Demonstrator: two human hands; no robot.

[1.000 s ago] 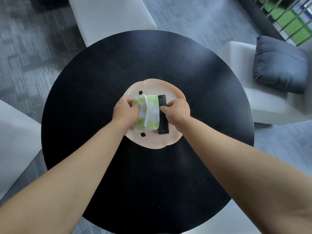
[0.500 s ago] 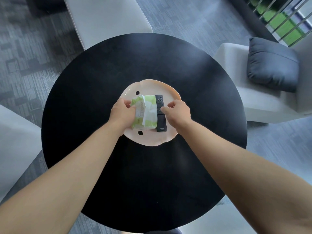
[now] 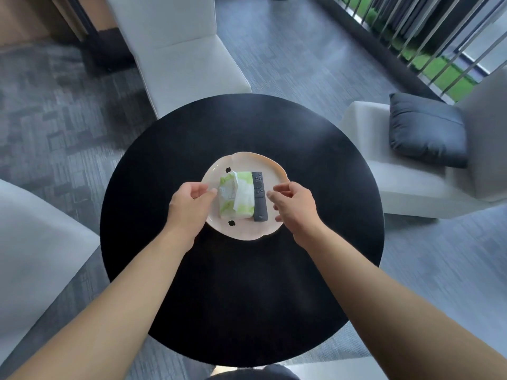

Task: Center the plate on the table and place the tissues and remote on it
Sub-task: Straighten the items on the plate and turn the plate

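Note:
A pale pink scalloped plate lies near the middle of the round black table. On it rest a green-and-white tissue pack and, touching its right side, a black remote. My left hand hovers just left of the tissue pack with fingers apart, holding nothing. To the right of the remote, my right hand is likewise empty, fingers loosely spread, over the plate's right rim.
White upholstered chairs stand around the table: one at the back, one at the right with a dark grey cushion, one at the left. A railing runs along the upper right. Grey carpet covers the floor.
Both hands have let go of the tissue pack and remote and drawn apart to the sides. The camera has tilted up, showing more of the room.

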